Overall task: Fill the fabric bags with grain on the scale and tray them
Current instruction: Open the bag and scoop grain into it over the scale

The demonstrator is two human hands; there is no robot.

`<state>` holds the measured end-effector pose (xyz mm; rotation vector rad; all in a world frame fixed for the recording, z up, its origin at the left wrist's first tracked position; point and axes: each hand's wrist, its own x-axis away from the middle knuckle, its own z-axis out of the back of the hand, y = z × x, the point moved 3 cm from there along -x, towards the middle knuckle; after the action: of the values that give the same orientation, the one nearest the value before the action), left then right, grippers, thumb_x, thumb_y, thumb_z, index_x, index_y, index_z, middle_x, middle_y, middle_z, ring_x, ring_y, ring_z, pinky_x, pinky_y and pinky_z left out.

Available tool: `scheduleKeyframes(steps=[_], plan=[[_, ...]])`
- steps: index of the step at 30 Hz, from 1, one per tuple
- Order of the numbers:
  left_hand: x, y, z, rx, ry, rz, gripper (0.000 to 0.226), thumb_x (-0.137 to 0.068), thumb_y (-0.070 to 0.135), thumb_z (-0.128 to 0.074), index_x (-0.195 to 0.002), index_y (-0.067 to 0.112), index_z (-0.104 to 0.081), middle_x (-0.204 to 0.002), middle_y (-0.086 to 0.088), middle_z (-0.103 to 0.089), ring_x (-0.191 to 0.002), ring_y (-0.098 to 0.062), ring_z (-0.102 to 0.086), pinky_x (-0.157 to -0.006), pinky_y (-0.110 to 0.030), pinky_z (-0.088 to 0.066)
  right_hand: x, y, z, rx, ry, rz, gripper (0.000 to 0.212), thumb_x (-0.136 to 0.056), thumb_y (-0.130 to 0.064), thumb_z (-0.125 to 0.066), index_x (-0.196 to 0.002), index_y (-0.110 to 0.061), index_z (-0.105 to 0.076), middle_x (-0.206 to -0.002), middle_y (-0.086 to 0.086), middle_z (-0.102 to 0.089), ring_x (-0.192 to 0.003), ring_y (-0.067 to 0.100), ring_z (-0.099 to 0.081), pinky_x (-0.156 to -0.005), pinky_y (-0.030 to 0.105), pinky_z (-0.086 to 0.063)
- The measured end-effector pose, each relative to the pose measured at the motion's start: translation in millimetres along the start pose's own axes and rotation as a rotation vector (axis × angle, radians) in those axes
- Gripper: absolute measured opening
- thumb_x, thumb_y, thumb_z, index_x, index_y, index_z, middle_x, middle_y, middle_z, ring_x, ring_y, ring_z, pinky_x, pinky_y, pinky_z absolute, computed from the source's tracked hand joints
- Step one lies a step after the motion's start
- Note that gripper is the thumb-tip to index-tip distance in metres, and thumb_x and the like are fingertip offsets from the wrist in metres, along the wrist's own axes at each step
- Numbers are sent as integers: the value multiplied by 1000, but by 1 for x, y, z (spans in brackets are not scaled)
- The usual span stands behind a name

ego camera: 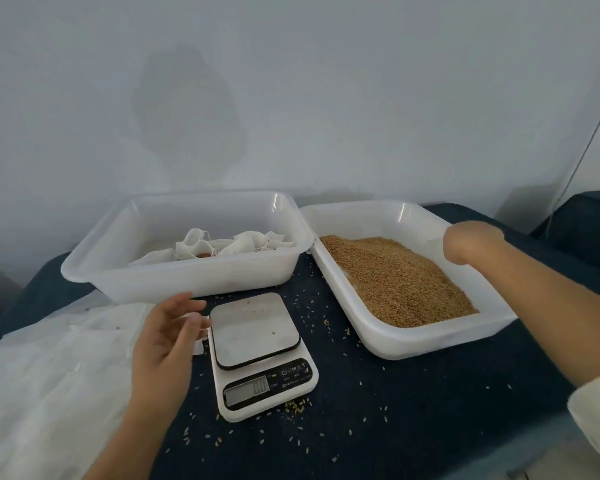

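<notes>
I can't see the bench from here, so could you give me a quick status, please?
Left hand open beside the scale, platform bare. Right hand over the grain tray, grip unclear. Filled bags in the far tray. Nothing blocking.

A dark blue cloth covers the counter (413,427). Directly on it stand a white scale (262,355) near the middle, a tub of fabric bags (187,271) behind it, and a tub of grain (430,337) to the right — the two tubs just beside each other. Pale fabric (49,375) lies at the left; loose kernels (295,405) are scattered around the scale.
</notes>
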<state>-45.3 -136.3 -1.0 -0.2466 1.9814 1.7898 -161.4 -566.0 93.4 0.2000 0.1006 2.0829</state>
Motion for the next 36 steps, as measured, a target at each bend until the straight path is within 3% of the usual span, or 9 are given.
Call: scheduleKeyframes(steps=[5,9,11,13,19,27,30,33,36], plan=[[2,-17,19,-35,84,44,37,-93,2,-49,-96,37,-60,-95,10,-67,-74,-10,-64,-68,-15,-53,11,-14,-28,-33,-162,82,38,-93,-1,-51,-130,6,-51,-127,17,-55,-113,28,-55,-87,27,-46],[5,-27,26,-12,126,79,36,-93,1,-49,-96,35,-60,-93,8,-67,-71,-9,-64,-68,-16,-53,8,-11,-36,-284,-164,113,23,-91,-1,-48,-108,6,-62,-81,10,-52,-76,22,-50,-55,20,-39],[6,-30,27,6,155,95,35,-93,1,-49,-95,34,-61,-91,8,-68,-69,-8,-63,-67,-14,-53,11,-14,-40,-361,-170,97,17,-91,3,-44,-79,0,-54,-77,12,-49,-69,22,-50,-44,20,-39],[7,-33,27,25,175,117,33,-93,2,-49,-95,33,-61,-90,8,-68,-67,-6,-62,-66,-13,-53,9,-18,-48,-455,-202,102,18,-93,6,-39,-80,-1,-48,-79,15,-51,-58,19,-48,-34,18,-36],[8,-37,29,23,212,152,30,-93,3,-48,-95,30,-61,-87,8,-68,-64,-4,-61,-65,-11,-52,18,-40,-53,-576,-236,227,32,-101,-26,-40,-74,-14,-50,-41,-2,-45,-31,12,-40,-49,27,-49],[10,-38,33,-124,183,154,23,-93,6,-50,-102,26,-58,-88,8,-66,-68,0,-61,-63,-5,-48,36,-73,-47,-503,-252,504,44,-100,-42,-40,-108,-6,-64,-57,-3,-55,-42,12,-51,-51,28,-51],[11,-40,32,-202,135,165,23,-93,7,-50,-104,26,-56,-90,10,-65,-72,3,-61,-61,-6,-47,35,-65,-34,-408,-59,523,36,-96,-35,-53,-120,-8,-59,-104,10,-67,-81,22,-66,-75,36,-54],[11,-42,29,-231,82,185,24,-93,8,-50,-106,28,-56,-93,9,-65,-75,2,-63,-70,-18,-46,31,-50,-23,-326,43,428,8,-93,-12,-51,-94,-8,-58,-93,12,-60,-70,15,-53,-58,26,-42],[11,-43,28,-252,64,198,28,-93,10,-51,-99,37,-56,-92,12,-65,-75,0,-63,-71,-25,-47,28,-29,-21,-191,-6,239,16,-90,-8,-49,-77,-6,-58,-74,7,-55,-61,15,-50,-51,24,-36]])
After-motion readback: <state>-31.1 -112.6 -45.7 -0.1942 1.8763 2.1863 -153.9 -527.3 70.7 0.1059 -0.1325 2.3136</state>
